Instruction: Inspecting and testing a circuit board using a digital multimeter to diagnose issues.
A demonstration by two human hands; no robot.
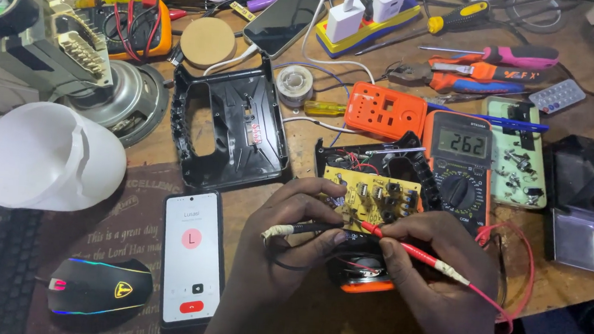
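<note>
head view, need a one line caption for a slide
Left hand and right hand press black and red probes onto a yellow circuit board beside an orange multimeter.

Left hand (291, 223) pinching; right hand (438, 259) pinching.

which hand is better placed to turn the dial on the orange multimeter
Right. The right hand, holding the red probe, sits just below the orange multimeter; the left hand holds the black probe farther away.
</note>
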